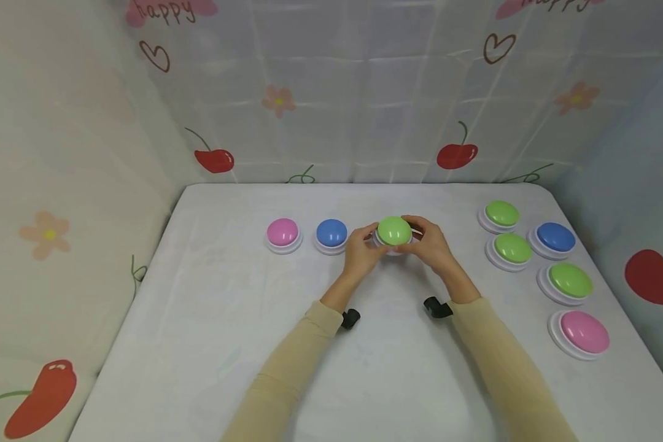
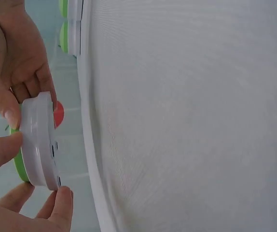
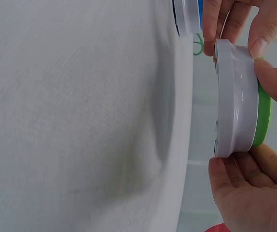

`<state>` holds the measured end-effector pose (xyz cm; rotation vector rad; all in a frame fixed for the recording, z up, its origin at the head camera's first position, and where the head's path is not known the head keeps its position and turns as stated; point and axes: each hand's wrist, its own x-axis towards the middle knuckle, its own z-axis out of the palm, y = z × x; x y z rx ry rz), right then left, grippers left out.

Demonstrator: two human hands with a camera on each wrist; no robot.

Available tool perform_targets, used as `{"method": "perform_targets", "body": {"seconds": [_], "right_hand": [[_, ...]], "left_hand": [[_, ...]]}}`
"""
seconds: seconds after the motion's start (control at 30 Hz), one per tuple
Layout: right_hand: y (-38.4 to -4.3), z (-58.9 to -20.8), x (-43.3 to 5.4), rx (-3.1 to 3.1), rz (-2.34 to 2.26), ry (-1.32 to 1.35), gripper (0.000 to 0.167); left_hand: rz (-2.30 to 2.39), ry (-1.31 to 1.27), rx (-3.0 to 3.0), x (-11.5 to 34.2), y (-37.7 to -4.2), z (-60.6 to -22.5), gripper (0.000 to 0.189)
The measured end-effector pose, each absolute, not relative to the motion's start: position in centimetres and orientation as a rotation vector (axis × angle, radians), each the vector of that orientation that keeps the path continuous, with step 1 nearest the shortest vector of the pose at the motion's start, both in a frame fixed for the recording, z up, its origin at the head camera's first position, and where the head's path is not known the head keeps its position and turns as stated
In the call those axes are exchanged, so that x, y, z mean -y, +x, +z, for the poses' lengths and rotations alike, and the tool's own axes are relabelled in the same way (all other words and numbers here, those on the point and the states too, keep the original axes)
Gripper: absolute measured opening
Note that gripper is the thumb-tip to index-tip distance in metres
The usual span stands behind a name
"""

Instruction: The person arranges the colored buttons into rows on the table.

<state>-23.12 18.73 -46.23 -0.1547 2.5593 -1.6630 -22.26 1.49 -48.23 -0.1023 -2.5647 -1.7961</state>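
Note:
Both hands grip one green-domed push button (image 1: 395,231) with a white base, held a little above the white table. My left hand (image 1: 360,252) holds its left side and my right hand (image 1: 432,247) its right side. In the left wrist view the white base (image 2: 36,140) stands out between the fingers of both hands, small dark feet showing underneath. From the right wrist, the button's white body (image 3: 237,99) shows thumbs on the dome side and fingertips at the base edge. Left of the hands, a blue button (image 1: 331,233) and a pink button (image 1: 282,232) sit in line.
Several more buttons stand on the table's right: a far green button (image 1: 502,213), a second green button (image 1: 512,248), a blue button (image 1: 555,237), a larger-looking green button (image 1: 571,280) and a pink button (image 1: 584,331). A printed curtain (image 1: 353,110) hangs behind the table (image 1: 199,344).

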Motion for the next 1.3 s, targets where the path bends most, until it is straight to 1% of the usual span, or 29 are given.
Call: {"method": "perform_targets", "body": {"seconds": [0.17, 0.37, 0.6, 1.03, 1.3], "right_hand": [[-24.2, -46.8, -17.9, -2.513, -1.659, -0.149, 0.075], [-25.1, -47.5, -17.4, -2.492, -1.617, -0.115, 0.075], [-25.7, -48.1, -17.4, -2.474, -1.595, -0.076, 0.079], [-26.0, -48.8, -17.0, -2.488, -1.564, -0.067, 0.078], [-26.2, -49.2, -17.0, -2.52, -1.542, -0.106, 0.077]], "left_hand": [[-1.764, -0.022, 2.525, -1.2, -22.7, -48.7, 0.057], [-1.752, 0.009, 2.517, -1.0, -22.9, -48.9, 0.052], [-1.729, 0.012, 2.542, -1.0, -23.0, -49.1, 0.052], [-1.54, -0.021, 2.619, -0.8, -23.2, -49.9, 0.05], [-1.528, -0.039, 2.612, -0.8, -23.4, -50.1, 0.047]]}}
